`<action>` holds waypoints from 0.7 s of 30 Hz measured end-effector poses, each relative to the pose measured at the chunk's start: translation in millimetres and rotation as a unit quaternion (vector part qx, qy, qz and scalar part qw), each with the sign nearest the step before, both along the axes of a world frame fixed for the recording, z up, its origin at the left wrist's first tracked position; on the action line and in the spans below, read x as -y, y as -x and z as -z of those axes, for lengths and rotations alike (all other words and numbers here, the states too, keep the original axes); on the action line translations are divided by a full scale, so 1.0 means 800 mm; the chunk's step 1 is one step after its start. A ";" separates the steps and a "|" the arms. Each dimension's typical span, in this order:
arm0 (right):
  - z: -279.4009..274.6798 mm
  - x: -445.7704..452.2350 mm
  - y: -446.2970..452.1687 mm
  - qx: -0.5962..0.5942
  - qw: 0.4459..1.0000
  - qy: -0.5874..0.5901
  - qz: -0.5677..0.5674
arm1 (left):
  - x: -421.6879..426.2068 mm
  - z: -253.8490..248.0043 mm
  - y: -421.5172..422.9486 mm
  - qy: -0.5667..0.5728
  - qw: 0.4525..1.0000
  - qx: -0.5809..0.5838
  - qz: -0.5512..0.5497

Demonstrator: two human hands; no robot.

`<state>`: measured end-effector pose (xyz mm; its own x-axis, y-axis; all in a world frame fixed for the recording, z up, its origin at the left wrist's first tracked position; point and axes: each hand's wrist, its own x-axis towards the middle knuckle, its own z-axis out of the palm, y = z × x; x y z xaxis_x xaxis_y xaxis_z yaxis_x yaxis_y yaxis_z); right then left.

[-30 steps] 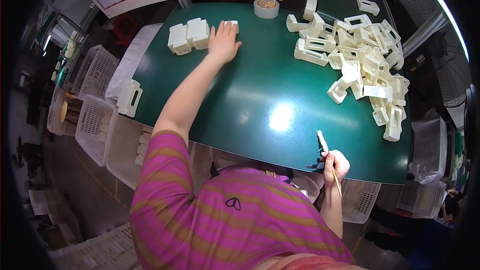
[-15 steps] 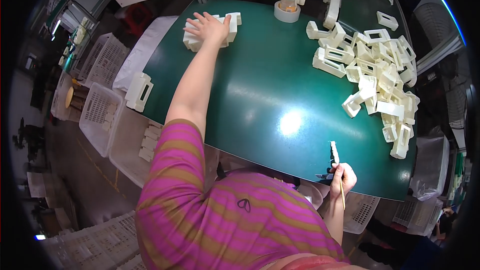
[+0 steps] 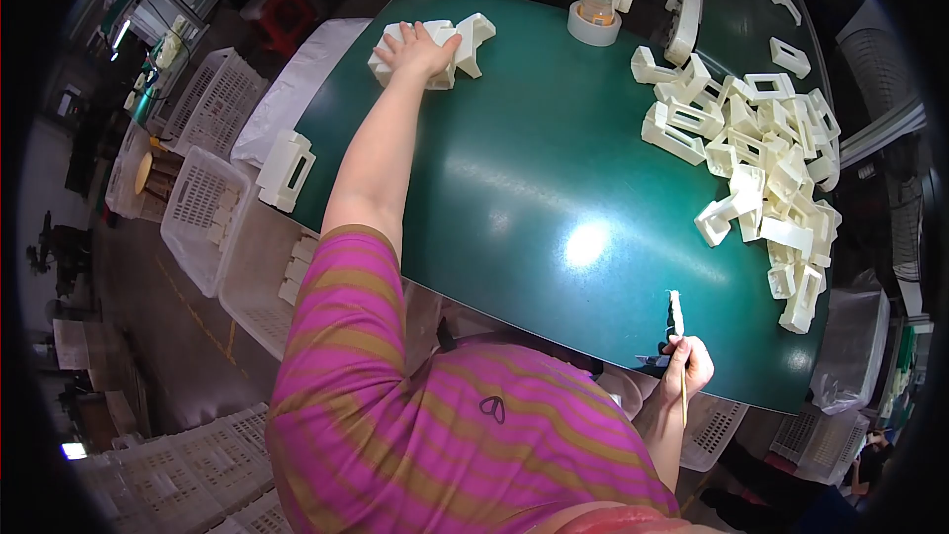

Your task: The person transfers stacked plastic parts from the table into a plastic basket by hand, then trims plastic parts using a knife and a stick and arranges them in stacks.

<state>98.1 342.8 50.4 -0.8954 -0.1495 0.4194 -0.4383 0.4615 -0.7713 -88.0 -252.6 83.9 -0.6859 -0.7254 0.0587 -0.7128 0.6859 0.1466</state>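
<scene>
At the far left of the green table, my left hand (image 3: 417, 51) lies with fingers spread over a group of cream-white plastic parts (image 3: 442, 75). One similar part (image 3: 476, 40) leans at an angle by the thumb side of that hand. Close to the front edge, my right hand (image 3: 692, 364) is closed round a thin wooden stick (image 3: 683, 403). The stick's far end carries a ragged white wrapped tip (image 3: 676, 313), just over the tabletop. A dark flat object (image 3: 650, 361), partly hidden, is beside the right hand.
A loose heap of white plastic parts (image 3: 781, 168) covers the table's right side. One more part (image 3: 287, 171) sits on the left edge. At the back, a glass jar (image 3: 599, 2) stands on a white tape roll (image 3: 594, 30). Plastic crates (image 3: 203, 222) stand left of the table.
The end part of the group has tipped and turned away from the others by my left thumb. My left fingers are drawn slightly closer together. The whole view has shifted a little.
</scene>
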 end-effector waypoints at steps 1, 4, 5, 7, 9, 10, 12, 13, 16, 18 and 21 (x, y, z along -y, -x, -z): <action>0.000 0.000 0.000 0.001 1.000 0.003 0.001 | 0.004 0.001 -0.001 -0.001 1.000 0.001 -0.002; 0.002 0.001 0.002 -0.001 1.000 0.005 0.002 | 0.009 -0.001 -0.003 -0.007 1.000 -0.001 0.016; 0.003 0.001 0.002 -0.003 1.000 0.000 0.004 | 0.006 -0.003 -0.004 -0.007 1.000 0.001 0.015; 0.000 0.002 0.001 0.003 1.000 -0.003 0.007 | 0.007 -0.003 -0.004 -0.007 1.000 0.003 0.013; -0.001 0.003 0.000 0.010 1.000 -0.007 0.011 | 0.011 0.001 -0.004 -0.015 0.999 -0.024 0.016; -0.001 0.002 0.001 0.013 1.000 -0.013 0.013 | 0.014 0.002 -0.004 -0.016 0.999 -0.024 0.016; -0.001 0.002 -0.001 0.018 0.999 -0.022 0.014 | 0.022 0.003 -0.004 0.008 1.000 -0.006 0.018; -0.001 0.002 -0.001 0.014 1.000 -0.021 0.015 | 0.026 0.005 -0.005 0.006 1.000 -0.006 0.017; 0.001 0.002 0.001 0.006 1.000 -0.022 0.015 | 0.053 0.004 -0.005 0.003 1.000 0.006 0.011; 0.002 0.001 0.002 0.005 1.000 -0.025 0.016 | 0.070 0.001 -0.011 -0.004 1.000 0.011 0.010; 0.001 0.001 0.002 0.007 0.999 -0.033 0.019 | 0.100 0.001 -0.018 -0.015 1.000 0.016 0.010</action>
